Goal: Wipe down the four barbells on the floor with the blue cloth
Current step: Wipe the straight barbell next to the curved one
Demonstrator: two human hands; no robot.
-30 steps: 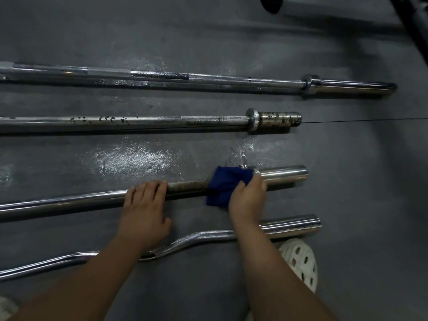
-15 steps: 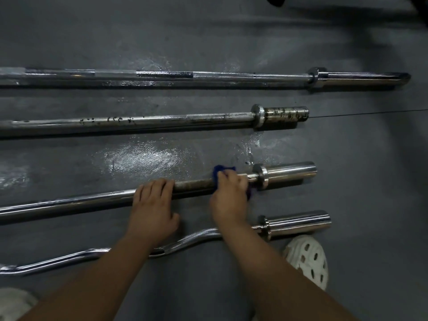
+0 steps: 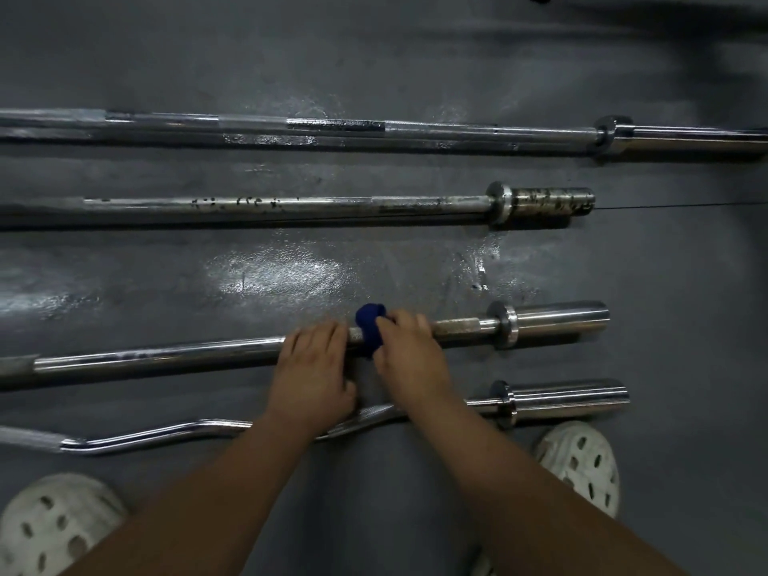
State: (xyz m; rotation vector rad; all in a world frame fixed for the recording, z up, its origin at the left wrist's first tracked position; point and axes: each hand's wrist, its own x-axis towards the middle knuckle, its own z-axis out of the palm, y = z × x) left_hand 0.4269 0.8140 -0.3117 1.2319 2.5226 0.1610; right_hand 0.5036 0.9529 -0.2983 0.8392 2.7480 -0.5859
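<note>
Several steel barbells lie side by side on the grey floor. The farthest, longest barbell [image 3: 457, 130] runs off the right edge. Behind my hands lies a spotted, rusty barbell [image 3: 332, 204]. My right hand [image 3: 409, 353] grips the blue cloth [image 3: 369, 326], wrapped round the shaft of the third barbell [image 3: 552, 322], left of its collar. My left hand [image 3: 311, 367] rests on the same shaft just left of the cloth, its fingers curled over the bar. Nearest me, the curved bar [image 3: 561, 397] passes under both wrists.
My two white perforated shoes stand on the floor, one [image 3: 579, 463] at lower right by the curved bar's sleeve, the other [image 3: 54, 525] at lower left. A wet shiny patch [image 3: 282, 272] spreads between the second and third barbells.
My right hand slid the blue cloth leftward along the third barbell, from the collar onto the shaft, ending close to my left hand. The collar and sleeve are now uncovered.
</note>
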